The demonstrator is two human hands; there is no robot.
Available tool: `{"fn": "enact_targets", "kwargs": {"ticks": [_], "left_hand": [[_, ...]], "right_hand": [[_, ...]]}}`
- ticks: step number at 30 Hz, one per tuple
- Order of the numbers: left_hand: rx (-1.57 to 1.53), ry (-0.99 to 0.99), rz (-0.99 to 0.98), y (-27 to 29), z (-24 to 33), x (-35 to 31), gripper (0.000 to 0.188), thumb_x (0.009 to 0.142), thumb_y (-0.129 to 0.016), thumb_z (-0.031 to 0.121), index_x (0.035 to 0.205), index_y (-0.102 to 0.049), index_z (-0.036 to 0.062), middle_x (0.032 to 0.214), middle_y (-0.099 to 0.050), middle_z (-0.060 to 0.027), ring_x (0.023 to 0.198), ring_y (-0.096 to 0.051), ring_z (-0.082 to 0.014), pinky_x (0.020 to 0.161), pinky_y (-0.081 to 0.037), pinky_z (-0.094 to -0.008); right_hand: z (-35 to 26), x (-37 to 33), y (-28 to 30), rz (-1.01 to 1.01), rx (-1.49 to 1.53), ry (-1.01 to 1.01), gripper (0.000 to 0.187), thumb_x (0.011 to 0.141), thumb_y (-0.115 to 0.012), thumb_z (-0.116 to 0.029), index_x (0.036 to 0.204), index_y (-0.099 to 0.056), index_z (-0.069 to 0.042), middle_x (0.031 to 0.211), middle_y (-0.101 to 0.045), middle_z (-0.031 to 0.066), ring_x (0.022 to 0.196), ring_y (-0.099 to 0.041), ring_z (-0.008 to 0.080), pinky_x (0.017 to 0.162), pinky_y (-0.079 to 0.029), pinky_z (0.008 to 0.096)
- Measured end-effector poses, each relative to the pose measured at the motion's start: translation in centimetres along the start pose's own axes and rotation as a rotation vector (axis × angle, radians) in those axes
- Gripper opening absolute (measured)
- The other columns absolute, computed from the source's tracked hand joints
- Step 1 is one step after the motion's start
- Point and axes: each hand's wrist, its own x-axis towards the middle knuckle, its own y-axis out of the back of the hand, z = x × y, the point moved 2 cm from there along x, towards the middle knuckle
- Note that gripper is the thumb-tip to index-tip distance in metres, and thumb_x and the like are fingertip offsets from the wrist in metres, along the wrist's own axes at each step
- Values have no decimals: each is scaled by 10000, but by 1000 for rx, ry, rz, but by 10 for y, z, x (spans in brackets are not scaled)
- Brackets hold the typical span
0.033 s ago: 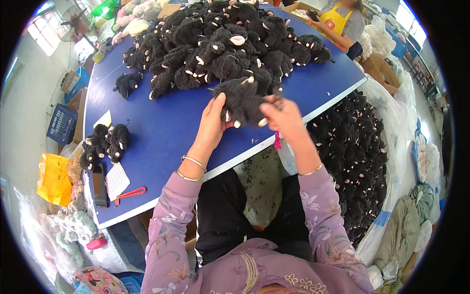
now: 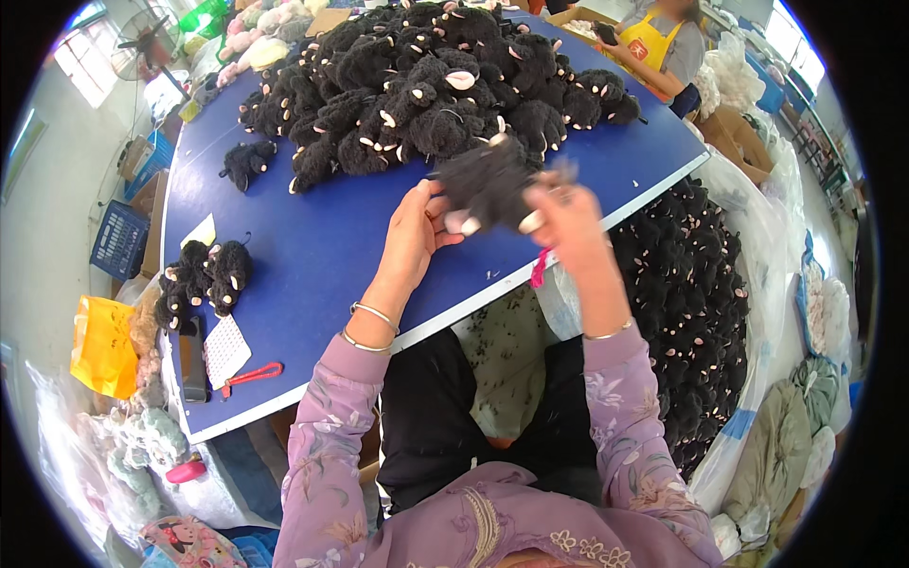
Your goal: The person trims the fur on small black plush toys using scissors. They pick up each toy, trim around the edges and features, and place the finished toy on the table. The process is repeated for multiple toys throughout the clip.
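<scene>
A black plush toy [image 2: 486,185] with pale feet is held over the blue table, in front of the heap, blurred by motion. My left hand [image 2: 414,227] has its fingers curled at the toy's left edge. At the other end my right hand [image 2: 568,222] is closed on the toy, its fingers smeared. A greyish blur shows above the right fingers; I cannot make out what it is. Below that hand a bright pink strip [image 2: 540,269] hangs by the table edge. A large heap of black plush toys [image 2: 407,95] lies just beyond.
Several black toys [image 2: 227,275] lie at the table's left, near a dark holder [image 2: 192,360], a white card [image 2: 226,346] and a red strap [image 2: 254,375]. A big plastic bag of black toys [image 2: 682,312] stands at right. A person in a yellow apron [image 2: 647,43] is at far right.
The held toy has moved a little to the right and up, with my right hand shifting right. My left hand's grip is looser round the toy's edge, and the pink strip tilts more.
</scene>
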Motion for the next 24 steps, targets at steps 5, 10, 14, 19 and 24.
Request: {"fn": "enact_targets", "kwargs": {"ticks": [5,10,14,19,24], "left_hand": [[10,24,62,1,5,-1,406,991,-371,397,1166,-473,46,1081,-640,-118,887,-616,-159,723,-449,-272],[82,4,36,-5,0,0,359,978,-419,360,1130,-512,48,1011,-650,-98,834,-602,-137,690,-451,-261],[121,2,52,-3,0,-1,324,972,-442,335,1092,-542,51,989,-647,-85,819,-593,-126,687,-450,-254],[197,-31,97,3,-1,-1,251,958,-495,275,1077,-557,62,976,-650,-64,823,-587,-109,688,-445,-241],[309,-87,69,-4,-4,-1,343,939,-544,272,1192,-502,45,1083,-607,-52,930,-559,-99,739,-451,-243]], "right_hand": [[-74,-7,73,-228,860,557,460,948,-427,-502,1095,-586,-97,923,-651,120,403,-240,53,385,-220,208],[-11,42,53,224,-181,266,412,910,-525,-418,1009,-657,-40,911,-656,78,536,-421,94,491,-336,234],[44,46,4,-70,-902,364,260,834,-642,-258,969,-674,-39,918,-658,94,912,-623,237,809,-476,331],[25,42,1,24,-630,245,278,851,-634,-226,1002,-665,5,816,-663,77,765,-614,152,717,-478,300],[2,26,21,-72,209,230,172,907,-607,-163,906,-634,7,682,-560,24,425,-324,20,388,-266,202]]}}
